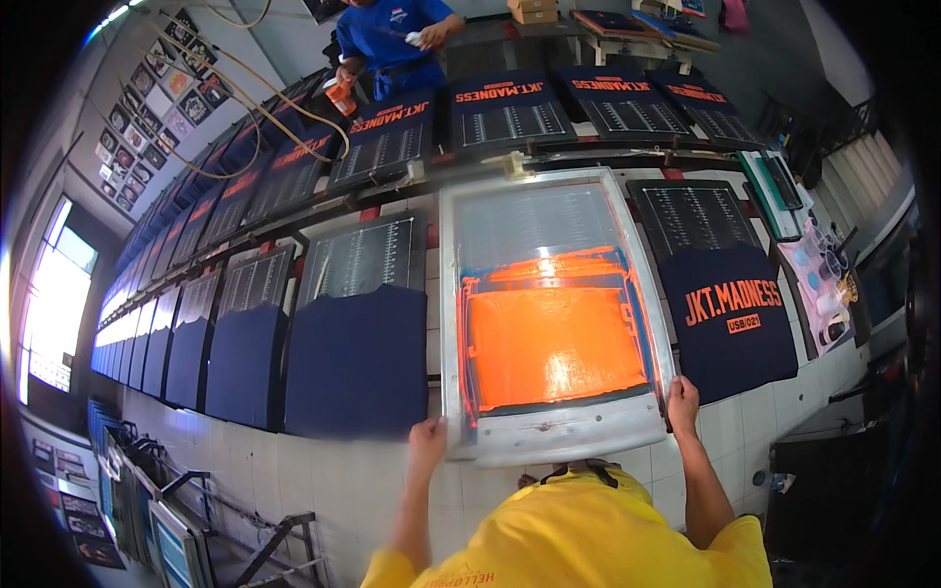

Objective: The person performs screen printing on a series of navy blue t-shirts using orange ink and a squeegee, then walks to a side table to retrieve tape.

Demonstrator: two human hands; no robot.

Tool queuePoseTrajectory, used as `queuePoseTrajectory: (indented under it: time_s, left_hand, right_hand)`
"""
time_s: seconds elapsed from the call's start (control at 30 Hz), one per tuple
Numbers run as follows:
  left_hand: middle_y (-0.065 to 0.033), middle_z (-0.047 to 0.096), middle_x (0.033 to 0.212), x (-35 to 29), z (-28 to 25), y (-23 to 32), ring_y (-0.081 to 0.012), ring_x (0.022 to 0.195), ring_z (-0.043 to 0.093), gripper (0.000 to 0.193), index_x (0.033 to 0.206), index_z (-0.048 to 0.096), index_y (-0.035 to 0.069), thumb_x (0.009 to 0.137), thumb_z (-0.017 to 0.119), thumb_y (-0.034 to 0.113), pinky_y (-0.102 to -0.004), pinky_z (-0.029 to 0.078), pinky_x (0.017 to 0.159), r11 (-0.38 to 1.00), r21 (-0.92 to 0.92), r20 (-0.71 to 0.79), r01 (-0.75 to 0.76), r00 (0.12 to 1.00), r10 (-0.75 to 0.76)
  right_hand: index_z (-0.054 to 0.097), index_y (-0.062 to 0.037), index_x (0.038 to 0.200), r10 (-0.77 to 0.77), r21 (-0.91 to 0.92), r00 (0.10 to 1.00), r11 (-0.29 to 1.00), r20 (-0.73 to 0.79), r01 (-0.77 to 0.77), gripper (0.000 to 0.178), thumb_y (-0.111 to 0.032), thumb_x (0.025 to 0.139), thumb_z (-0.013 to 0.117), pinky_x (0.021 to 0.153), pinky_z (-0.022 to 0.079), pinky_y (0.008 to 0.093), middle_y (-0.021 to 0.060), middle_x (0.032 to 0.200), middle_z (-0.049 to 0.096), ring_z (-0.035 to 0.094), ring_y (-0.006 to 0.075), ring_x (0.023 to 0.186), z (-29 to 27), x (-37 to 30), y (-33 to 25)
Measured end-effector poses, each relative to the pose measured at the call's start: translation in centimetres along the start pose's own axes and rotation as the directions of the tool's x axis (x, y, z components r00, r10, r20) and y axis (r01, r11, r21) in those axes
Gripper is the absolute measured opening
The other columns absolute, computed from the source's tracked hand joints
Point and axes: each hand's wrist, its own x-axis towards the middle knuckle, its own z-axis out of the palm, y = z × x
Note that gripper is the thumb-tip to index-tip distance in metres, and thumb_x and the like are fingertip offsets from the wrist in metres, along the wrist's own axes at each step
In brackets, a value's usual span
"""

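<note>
A silkscreen frame [549, 433] with pale metal edges lies before me over a printing board in the row. Orange ink [559, 333] covers much of its mesh, with blue along the ink's borders. My left hand [426, 443] is closed on the frame's near left corner. On the opposite side, my right hand [683, 404] grips the edge near the right corner. What lies beneath the frame is hidden. Just right of it, a navy shirt [730, 343] with orange lettering is stretched on a board. A plain navy shirt [358, 363] covers the board to the left.
More shirt-covered boards [240, 353] run off leftward, and a second row [510, 108] stands behind. Across that row, a person in blue [392, 44] holds an orange-and-white tool [340, 96]. Hoses [257, 118] hang at upper left. A cluttered side table [823, 284] stands right; metal racks [157, 500] stand lower left.
</note>
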Motion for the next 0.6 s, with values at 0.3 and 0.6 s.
queuePoseTrajectory:
  time_s: [0.3, 0.6]
  left_hand:
    - [-0.0062, 0.059, 0.055, 0.8, -1.4, 0.6, -0.0111, 0.052, 0.057, 0.042, 0.073, 0.066, -0.005, 0.094, 0.065, 0.031, -0.0326, 0.046, 0.05, 0.994, -0.03, -0.048, 0.103, 0.993, -0.105]
    - [-0.0113, 0.073, 0.078, 14.6, -12.4, 1.1, -0.0281, 0.079, 0.072, 0.031, 0.092, 0.07, -0.001, 0.095, 0.062, 0.029, -0.0375, 0.053, 0.074, 0.994, 0.069, -0.375, 0.081, 0.926, -0.05]
  right_hand:
    - [0.052, 0.0065, 0.081, 0.027, -0.001, 0.998, 1.0, 0.063, -0.027, 0.036, -0.023, 0.1, 0.044, 0.061, 0.037, 0.0429, 0.0189, 0.065, 0.046, 0.044, 0.0285, 0.061, -0.1, 0.2, -0.2]
    - [0.062, 0.0083, 0.103, -0.007, -0.033, 1.0, 0.999, -0.012, 0.007, 0.038, -0.024, 0.103, 0.042, 0.079, 0.046, 0.0441, 0.0261, 0.09, 0.064, 0.06, 0.0396, 0.084, 0.5, -0.4, -0.9]
